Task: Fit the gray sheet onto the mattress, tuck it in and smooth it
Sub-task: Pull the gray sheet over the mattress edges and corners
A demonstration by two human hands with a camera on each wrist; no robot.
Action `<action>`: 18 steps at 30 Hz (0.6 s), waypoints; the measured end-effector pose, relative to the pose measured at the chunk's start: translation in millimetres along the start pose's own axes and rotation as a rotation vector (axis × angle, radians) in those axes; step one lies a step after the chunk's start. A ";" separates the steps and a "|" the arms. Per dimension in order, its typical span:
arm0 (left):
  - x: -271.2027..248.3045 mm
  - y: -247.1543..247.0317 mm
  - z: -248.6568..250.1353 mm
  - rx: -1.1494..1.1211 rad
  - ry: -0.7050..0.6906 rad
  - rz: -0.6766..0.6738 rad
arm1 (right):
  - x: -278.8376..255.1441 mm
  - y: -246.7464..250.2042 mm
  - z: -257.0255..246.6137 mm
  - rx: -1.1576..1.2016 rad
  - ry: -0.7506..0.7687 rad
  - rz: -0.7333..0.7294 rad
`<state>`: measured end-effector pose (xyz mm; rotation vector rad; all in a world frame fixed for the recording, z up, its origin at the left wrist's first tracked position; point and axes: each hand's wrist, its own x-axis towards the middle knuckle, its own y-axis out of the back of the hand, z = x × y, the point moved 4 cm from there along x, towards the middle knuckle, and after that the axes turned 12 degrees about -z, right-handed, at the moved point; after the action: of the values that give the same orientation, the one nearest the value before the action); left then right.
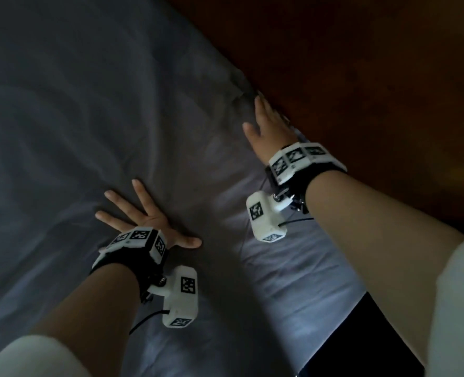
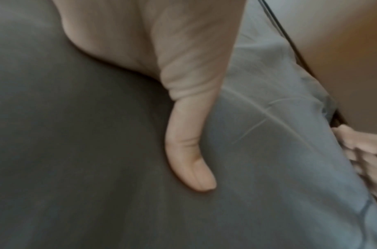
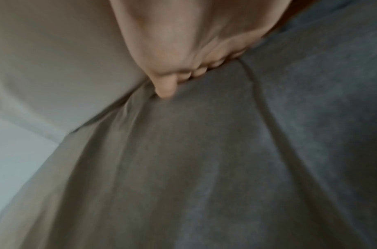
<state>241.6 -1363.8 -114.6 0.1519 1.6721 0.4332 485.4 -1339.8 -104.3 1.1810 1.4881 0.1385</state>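
The gray sheet (image 1: pixel 89 104) covers the mattress and shows long creases. My left hand (image 1: pixel 154 216) lies flat on it with fingers spread wide; in the left wrist view its thumb (image 2: pixel 189 160) presses the sheet (image 2: pixel 77 151). Farther off, at the mattress edge, my right hand (image 1: pixel 255 115) has its fingers stretched out, pushing the sheet's edge down beside the brown wooden board (image 1: pixel 361 63). In the right wrist view the fingertips (image 3: pixel 196 70) dig into the sheet (image 3: pixel 204 151) along a fold. The left wrist view catches the right hand (image 2: pixel 362 151) blurred at its right edge.
A dark flat object (image 1: pixel 361 344) lies at the bed's near right edge beneath my right forearm. The sheet stretches off to the left and far side. A pale surface (image 3: pixel 45 67) fills the left of the right wrist view.
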 end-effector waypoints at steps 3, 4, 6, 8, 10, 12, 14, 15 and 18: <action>-2.9 0.8 0.2 -0.009 0.004 -0.003 | -4.4 2.4 5.7 0.027 -0.043 -0.056; -3.6 1.3 0.6 -0.010 0.005 -0.005 | -8.6 3.4 0.8 0.020 -0.027 -0.051; -4.2 2.0 1.1 -0.004 0.008 -0.009 | -12.6 4.4 -17.6 0.000 0.083 -0.035; -3.9 2.3 1.6 -0.003 0.011 -0.006 | -6.9 0.3 -40.4 -0.124 0.228 -0.038; -2.7 1.5 2.2 -0.007 0.007 -0.001 | 7.0 -3.8 -52.4 -0.218 0.291 -0.068; 0.2 -0.2 1.2 -0.008 -0.009 0.027 | 26.1 -2.4 -47.1 -0.206 0.247 -0.060; 3.5 -2.1 0.5 -0.004 -0.023 0.060 | 38.9 8.0 -33.7 -0.060 0.151 0.014; 5.2 -3.1 -0.3 0.000 -0.022 0.072 | 42.1 13.2 -28.4 0.039 0.111 0.037; 6.2 -2.4 -1.2 0.020 0.000 0.085 | 28.5 11.6 -25.3 0.125 0.102 0.038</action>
<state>239.9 -1364.1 -121.1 0.2380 1.6751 0.4806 477.2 -1301.0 -107.8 1.3198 1.5824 0.1352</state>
